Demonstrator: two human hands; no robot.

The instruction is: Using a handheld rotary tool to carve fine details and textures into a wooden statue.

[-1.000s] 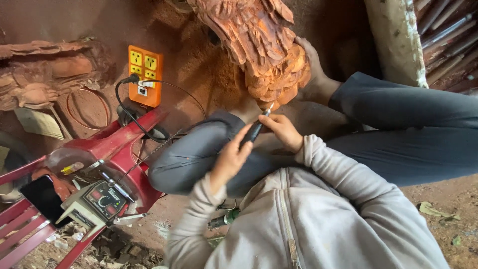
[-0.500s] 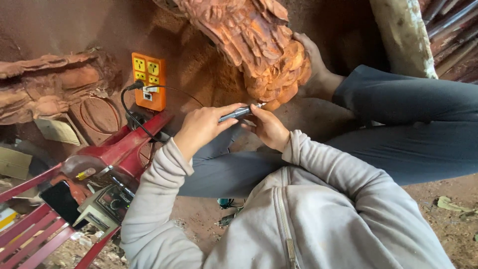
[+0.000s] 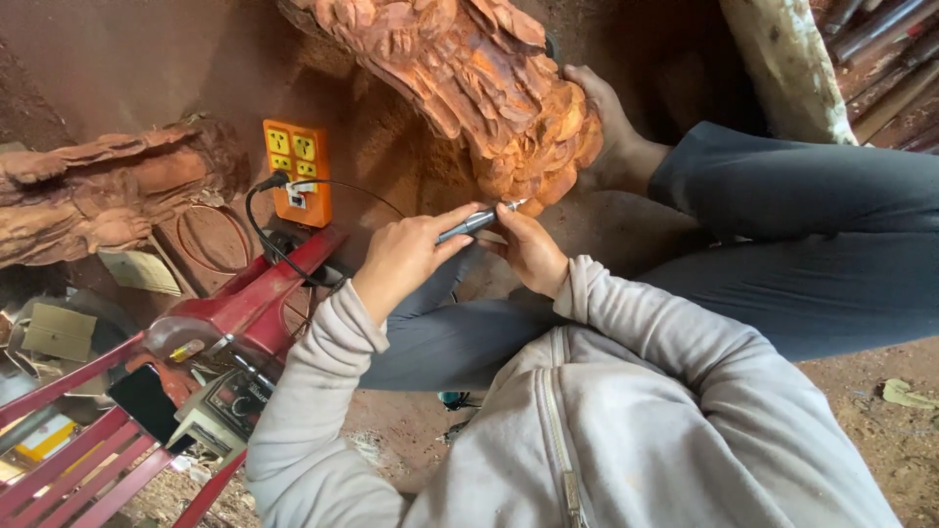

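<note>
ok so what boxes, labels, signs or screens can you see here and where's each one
Cardboard piece: far left on the ground, flat, tan, square.
Yellow box: lower left, behind the red frame, partly hidden.
Dark flat panel: lower left, black rectangle, possibly a screen; blank.
Control unit: beside the panel, pale boxy case with a dark labelled face.
Orange socket block: on the wall, left of the carving, rectangular, with yellow outlets.

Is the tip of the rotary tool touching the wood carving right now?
Touching. In the head view the rotary tool, held by the left hand and steadied by the right hand, has its tip meeting the lower edge of the wood carving, no gap visible.
</note>
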